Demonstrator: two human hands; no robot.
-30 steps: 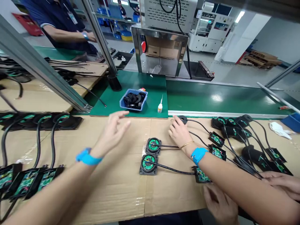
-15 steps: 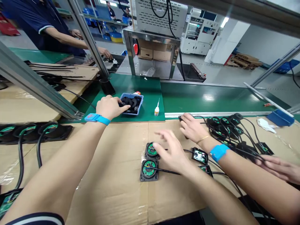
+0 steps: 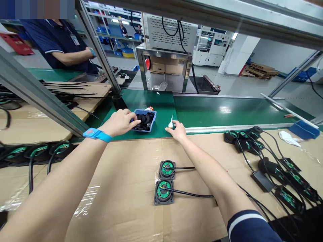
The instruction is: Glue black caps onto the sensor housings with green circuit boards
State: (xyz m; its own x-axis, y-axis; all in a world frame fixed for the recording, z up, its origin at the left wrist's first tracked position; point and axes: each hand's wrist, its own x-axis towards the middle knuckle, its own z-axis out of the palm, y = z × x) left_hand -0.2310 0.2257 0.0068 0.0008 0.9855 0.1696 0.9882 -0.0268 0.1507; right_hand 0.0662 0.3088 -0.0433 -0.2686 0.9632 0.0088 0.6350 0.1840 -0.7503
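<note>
My left hand (image 3: 121,121), with a blue wristband, is at the left end of a small blue tray (image 3: 153,121) of black round parts (image 3: 145,121). Its thumb and fingers are closed together over the parts; what they pinch is hidden. On the green mat, my right hand (image 3: 178,130) has thumb and fingers around a small white bottle (image 3: 171,125) with a thin pointed nozzle, which stands upright. Nearer me, two square black housings (image 3: 164,192) with round green circuit boards lie on the cardboard, their black cables running right under my right forearm.
Cabled black units (image 3: 243,139) and boxes with circuit boards (image 3: 289,198) crowd the right side. More cabled housings (image 3: 37,151) line the left. A metal post (image 3: 101,50) rises beyond the left forearm. A person (image 3: 68,43) stands behind it.
My right hand has moved from above the housings forward to the bottle. Another person's arm with a blue wristband has left the right side. My left hand stays at the tray.
</note>
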